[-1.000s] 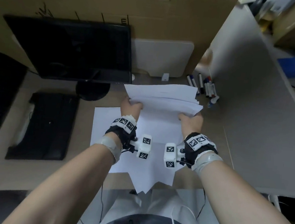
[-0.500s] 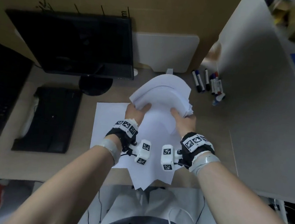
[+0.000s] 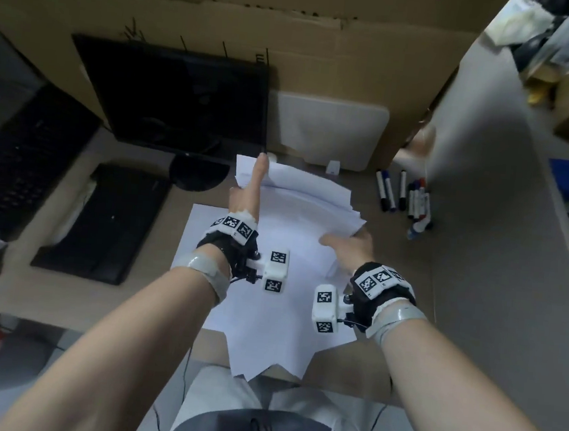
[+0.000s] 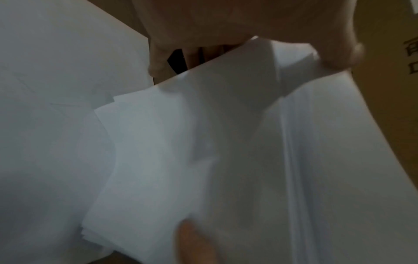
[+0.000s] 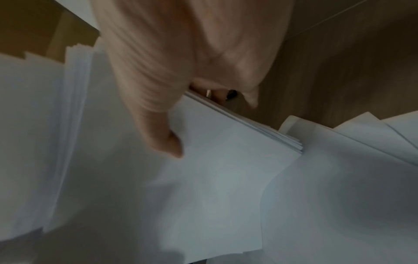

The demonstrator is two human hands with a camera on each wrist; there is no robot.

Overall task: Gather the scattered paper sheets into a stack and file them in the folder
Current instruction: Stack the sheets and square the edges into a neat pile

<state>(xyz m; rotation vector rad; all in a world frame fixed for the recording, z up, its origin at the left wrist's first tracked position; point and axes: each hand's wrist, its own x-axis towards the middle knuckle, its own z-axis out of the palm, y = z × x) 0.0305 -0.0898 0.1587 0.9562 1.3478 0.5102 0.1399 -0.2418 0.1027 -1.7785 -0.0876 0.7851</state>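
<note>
A loose stack of white paper sheets (image 3: 298,202) is held above the desk, its edges uneven and fanned. My left hand (image 3: 245,194) pinches its far left edge, one finger stretched straight up along that edge. In the left wrist view the thumb (image 4: 339,53) lies on the stack (image 4: 203,142) with the fingers behind it. My right hand (image 3: 352,247) grips the near right corner, thumb (image 5: 167,139) on top of the stack (image 5: 226,151) and fingers underneath. More white sheets (image 3: 267,317) lie flat on the desk below, overhanging the front edge.
A black monitor (image 3: 183,96) stands behind the hands and a black keyboard (image 3: 103,223) lies to the left. Several markers (image 3: 405,198) lie at the right. A white rounded flat panel (image 3: 328,133) leans on the cardboard wall. A grey partition (image 3: 498,234) bounds the right side.
The stack was bowed upward between both hands; now it lies flatter and spread. My left hand slid up to the far left edge and my right hand shifted right, toward me.
</note>
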